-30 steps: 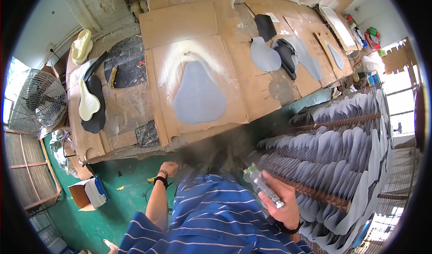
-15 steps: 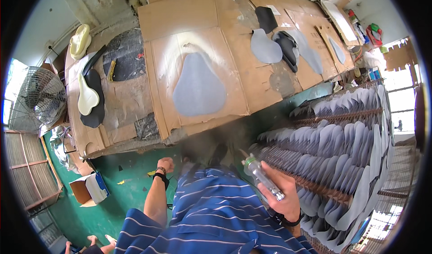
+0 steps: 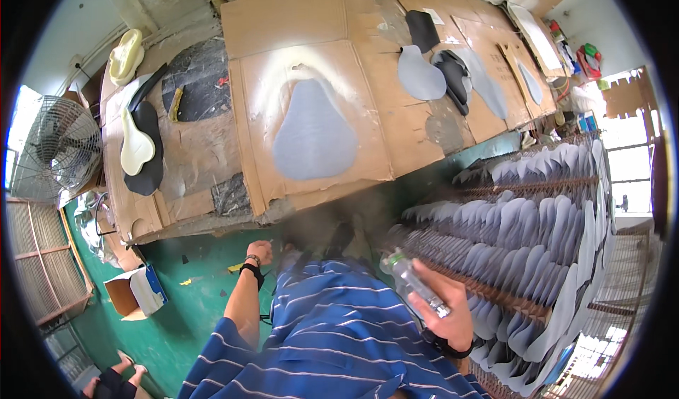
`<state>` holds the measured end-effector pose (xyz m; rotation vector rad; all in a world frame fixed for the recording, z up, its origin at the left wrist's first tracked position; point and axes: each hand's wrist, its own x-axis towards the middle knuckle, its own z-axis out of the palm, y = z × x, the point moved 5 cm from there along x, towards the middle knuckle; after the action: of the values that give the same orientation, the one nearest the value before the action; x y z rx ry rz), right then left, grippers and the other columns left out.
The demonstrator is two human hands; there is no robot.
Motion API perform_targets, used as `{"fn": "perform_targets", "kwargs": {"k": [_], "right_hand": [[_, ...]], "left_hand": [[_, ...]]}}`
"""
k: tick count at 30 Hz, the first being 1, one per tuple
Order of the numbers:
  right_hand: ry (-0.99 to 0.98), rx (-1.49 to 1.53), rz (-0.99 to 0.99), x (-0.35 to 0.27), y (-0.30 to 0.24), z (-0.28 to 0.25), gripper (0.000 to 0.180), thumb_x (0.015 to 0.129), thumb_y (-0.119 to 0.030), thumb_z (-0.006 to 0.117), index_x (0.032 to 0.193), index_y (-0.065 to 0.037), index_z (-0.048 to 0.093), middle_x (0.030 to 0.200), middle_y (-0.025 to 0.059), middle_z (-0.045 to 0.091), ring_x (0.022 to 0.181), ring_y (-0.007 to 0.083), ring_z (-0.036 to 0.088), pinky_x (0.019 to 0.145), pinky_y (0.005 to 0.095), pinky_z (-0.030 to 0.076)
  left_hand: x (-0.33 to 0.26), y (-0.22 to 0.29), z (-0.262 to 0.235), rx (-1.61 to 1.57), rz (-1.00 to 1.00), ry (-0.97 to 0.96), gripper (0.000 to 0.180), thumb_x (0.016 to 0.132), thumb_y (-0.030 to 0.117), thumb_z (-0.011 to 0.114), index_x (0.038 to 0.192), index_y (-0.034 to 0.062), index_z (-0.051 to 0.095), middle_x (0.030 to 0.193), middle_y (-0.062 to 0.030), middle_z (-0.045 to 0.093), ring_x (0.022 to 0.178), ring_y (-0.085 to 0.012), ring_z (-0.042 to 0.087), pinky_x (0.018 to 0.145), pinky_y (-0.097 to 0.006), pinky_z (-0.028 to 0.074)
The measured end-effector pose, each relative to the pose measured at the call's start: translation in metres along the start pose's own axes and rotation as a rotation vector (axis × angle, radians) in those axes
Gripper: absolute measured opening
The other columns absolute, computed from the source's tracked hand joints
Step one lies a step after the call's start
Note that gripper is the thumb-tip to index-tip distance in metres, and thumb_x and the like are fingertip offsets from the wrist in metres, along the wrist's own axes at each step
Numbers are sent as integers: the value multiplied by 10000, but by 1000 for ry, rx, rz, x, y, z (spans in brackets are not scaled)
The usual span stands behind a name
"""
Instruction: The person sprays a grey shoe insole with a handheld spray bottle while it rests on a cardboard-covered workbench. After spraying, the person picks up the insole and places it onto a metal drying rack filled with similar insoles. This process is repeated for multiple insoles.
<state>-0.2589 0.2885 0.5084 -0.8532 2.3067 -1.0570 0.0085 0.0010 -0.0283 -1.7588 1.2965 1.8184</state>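
My right hand (image 3: 447, 306) is wrapped round a clear, tube-shaped bottle (image 3: 417, 280) with a green collar, held at my right side near the drying rack. On my other side, my left hand (image 3: 259, 251) is closed in front of the table's near edge; whether anything is in its fingers is hidden. A blue-grey saddle-shaped sheet (image 3: 315, 134) lies flat on the cardboard (image 3: 247, 151) ahead of both hands, apart from them. Pale overspray rings the sheet's narrow far end.
The rack (image 3: 488, 286) at my right holds rows of grey sheets. Table-left are cream saddle forms (image 3: 136, 144) and a black piece (image 3: 145, 166); grey sheets (image 3: 420, 74) lie table-right. A fan (image 3: 60, 144) and an opened box (image 3: 134, 293) stand left. Another person's legs (image 3: 117, 381) show lower left.
The bottle is still in my right hand, and my left hand stays closed, a little higher in view. The other person's legs at lower left have shifted left.
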Motion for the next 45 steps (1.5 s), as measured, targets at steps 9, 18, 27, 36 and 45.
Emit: {"fn": "perform_targets", "kwargs": {"k": [9, 18, 27, 36, 45], "right_hand": [[114, 41, -173, 46, -17, 18, 576, 790, 69, 718, 1344, 29, 566, 977, 195, 686, 809, 290, 690, 755, 329, 536], [230, 6, -51, 43, 9, 8, 481, 860, -17, 700, 1314, 76, 572, 1007, 201, 702, 815, 260, 692, 760, 316, 533], [253, 9, -78, 41, -3, 7, 508, 841, 0, 711, 1322, 72, 567, 1010, 207, 701, 822, 279, 698, 749, 330, 534], [225, -9, -4, 30, 0, 5, 512, 818, 8, 713, 1304, 85, 572, 1018, 217, 698, 837, 309, 701, 763, 334, 536], [15, -25, -17, 12, -6, 16, 517, 800, 13, 732, 1298, 43, 599, 1025, 221, 701, 864, 308, 719, 775, 323, 542]], "left_hand": [[-19, 5, -6, -37, 2, 16, 235, 904, 139, 634, 1110, 48, 697, 843, -82, 694, 709, -204, 677, 625, -396, 588], [-14, 6, -2, -22, 10, 26, 217, 915, 116, 651, 1085, -12, 695, 784, -103, 685, 637, -198, 642, 553, -365, 539], [10, 13, 9, 80, 60, -30, 249, 895, 182, 651, 1094, 40, 701, 816, -88, 697, 668, -215, 679, 574, -385, 581], [7, 18, 10, 42, 33, -39, 211, 912, 160, 641, 1074, 40, 705, 781, -83, 676, 617, -201, 652, 505, -360, 530], [14, -6, 3, 23, -2, -75, 162, 899, 135, 633, 1010, 57, 722, 783, -63, 678, 609, -193, 642, 533, -364, 546]]}}
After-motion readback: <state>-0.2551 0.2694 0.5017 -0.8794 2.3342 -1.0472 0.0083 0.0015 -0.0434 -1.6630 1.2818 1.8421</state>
